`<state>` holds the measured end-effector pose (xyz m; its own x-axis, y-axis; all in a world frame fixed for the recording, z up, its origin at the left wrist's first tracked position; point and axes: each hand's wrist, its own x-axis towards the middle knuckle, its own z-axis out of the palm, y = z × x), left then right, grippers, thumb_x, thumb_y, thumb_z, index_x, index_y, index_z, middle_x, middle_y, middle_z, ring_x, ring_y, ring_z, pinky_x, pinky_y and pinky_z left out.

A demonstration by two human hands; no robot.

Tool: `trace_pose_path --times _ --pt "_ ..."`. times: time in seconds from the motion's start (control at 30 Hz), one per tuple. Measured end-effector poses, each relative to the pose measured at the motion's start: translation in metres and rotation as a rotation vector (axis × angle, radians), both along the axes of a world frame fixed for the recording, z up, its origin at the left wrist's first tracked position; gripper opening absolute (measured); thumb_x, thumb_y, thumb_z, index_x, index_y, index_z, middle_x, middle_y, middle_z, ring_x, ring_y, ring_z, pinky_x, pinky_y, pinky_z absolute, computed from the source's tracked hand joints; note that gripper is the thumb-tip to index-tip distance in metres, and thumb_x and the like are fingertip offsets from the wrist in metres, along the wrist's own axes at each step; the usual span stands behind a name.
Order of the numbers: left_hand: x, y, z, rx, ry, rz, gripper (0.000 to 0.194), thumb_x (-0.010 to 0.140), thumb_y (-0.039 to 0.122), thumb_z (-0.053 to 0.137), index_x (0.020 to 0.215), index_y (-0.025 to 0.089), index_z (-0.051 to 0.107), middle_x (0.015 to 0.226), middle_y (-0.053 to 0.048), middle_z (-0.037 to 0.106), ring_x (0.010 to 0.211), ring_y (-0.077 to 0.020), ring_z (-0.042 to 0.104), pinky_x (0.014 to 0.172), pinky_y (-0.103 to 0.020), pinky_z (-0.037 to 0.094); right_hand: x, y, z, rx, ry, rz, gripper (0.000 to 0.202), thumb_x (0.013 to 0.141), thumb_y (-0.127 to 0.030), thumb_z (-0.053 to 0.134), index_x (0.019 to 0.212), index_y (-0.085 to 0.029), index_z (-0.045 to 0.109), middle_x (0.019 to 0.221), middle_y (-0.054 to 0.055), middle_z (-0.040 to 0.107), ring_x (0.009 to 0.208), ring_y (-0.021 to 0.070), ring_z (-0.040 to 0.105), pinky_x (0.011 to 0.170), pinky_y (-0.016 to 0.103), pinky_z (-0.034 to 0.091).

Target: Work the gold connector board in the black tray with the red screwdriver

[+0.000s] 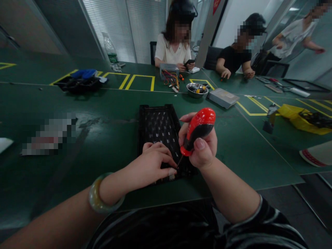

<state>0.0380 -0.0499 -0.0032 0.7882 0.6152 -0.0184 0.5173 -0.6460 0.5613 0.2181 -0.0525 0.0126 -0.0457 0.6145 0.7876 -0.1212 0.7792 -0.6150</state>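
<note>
A red and black screwdriver (pixel 198 129) is wrapped in my right hand (pixel 207 152), tilted with its thin shaft pointing down and left. The shaft's tip reaches the near end of a black rectangular case panel (pixel 160 122) with rows of small slots. My left hand (pixel 155 160) rests over the panel's near part, thumb and index finger closed together right at the tip. Whatever sits between those fingertips is too small to make out. The left forearm and hand cover part of the panel's near left side.
Beyond the panel stand a metal bowl (pixel 197 90) with tools, a flat grey box (pixel 223 98) and a power supply (pixel 168 71) with loose wires. A black tray with blue cloth (pixel 80 80) lies far left, a yellow bag (pixel 303 119) right. Several people are across the green table (pixel 111 110).
</note>
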Motion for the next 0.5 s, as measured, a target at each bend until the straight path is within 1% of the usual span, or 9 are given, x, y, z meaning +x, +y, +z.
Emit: trace_pose_path --times 0.07,0.2,0.27,0.33,0.4,0.47,0.5 --pt "-0.001 0.000 -0.001 0.005 -0.004 -0.005 0.015 0.088 0.047 0.072 0.095 0.035 0.079 0.111 0.004 0.073 0.116 -0.0251 0.053 0.095 -0.043 0.024 0.001 0.000 0.000 -0.013 -0.012 0.001 0.034 0.089 -0.048 0.056 0.114 -0.025 0.060 0.079 0.000 0.058 0.049 0.0100 0.051 0.043 0.028 0.048" --pt "-0.001 0.000 0.000 0.004 -0.005 -0.004 0.014 0.088 0.046 0.072 0.094 0.036 0.079 0.113 0.004 0.073 0.117 -0.0255 0.052 0.094 -0.042 0.025 0.002 -0.001 -0.001 -0.013 -0.023 0.098 0.034 0.089 -0.043 0.056 0.118 -0.025 0.059 0.072 -0.002 0.058 0.048 0.0102 0.051 0.045 0.027 0.048" --pt "-0.001 -0.002 0.002 -0.001 -0.006 -0.002 0.013 0.088 0.045 0.072 0.095 0.036 0.079 0.114 0.004 0.073 0.118 -0.0255 0.052 0.095 -0.042 0.025 0.002 -0.001 -0.002 -0.022 -0.056 0.077 0.033 0.088 -0.041 0.059 0.116 -0.024 0.060 0.075 -0.001 0.060 0.053 0.0116 0.055 0.050 0.029 0.051" --pt "0.000 -0.003 0.004 -0.003 -0.014 -0.009 0.014 0.088 0.045 0.073 0.096 0.036 0.079 0.116 0.003 0.073 0.119 -0.0260 0.052 0.096 -0.042 0.026 0.002 -0.001 -0.002 -0.003 -0.092 0.021 0.028 0.084 -0.038 0.063 0.109 -0.024 0.062 0.086 0.003 0.064 0.062 0.0133 0.061 0.057 0.031 0.055" --pt "-0.002 -0.002 0.007 -0.009 -0.022 -0.021 0.020 0.087 0.050 0.072 0.102 0.037 0.078 0.117 0.003 0.073 0.119 -0.0261 0.053 0.097 -0.041 0.028 0.002 -0.002 -0.002 0.041 -0.102 -0.016 0.023 0.082 -0.034 0.065 0.101 -0.023 0.062 0.095 0.005 0.066 0.070 0.0146 0.064 0.063 0.033 0.058" --pt "-0.007 0.004 0.008 0.017 -0.042 0.026 0.030 0.089 0.057 0.067 0.111 0.037 0.075 0.118 0.002 0.072 0.117 -0.0260 0.056 0.099 -0.042 0.031 0.002 -0.002 -0.001 0.060 -0.105 -0.034 0.019 0.081 -0.034 0.065 0.097 -0.022 0.062 0.100 0.007 0.066 0.072 0.0156 0.066 0.065 0.034 0.059" --pt "-0.011 0.009 0.008 0.051 -0.048 0.088 0.034 0.091 0.059 0.063 0.116 0.037 0.072 0.120 0.000 0.071 0.117 -0.0262 0.057 0.100 -0.042 0.032 0.002 -0.002 -0.001 0.062 -0.103 -0.041 0.018 0.081 -0.034 0.064 0.095 -0.022 0.061 0.101 0.007 0.066 0.072 0.0156 0.066 0.065 0.035 0.059"
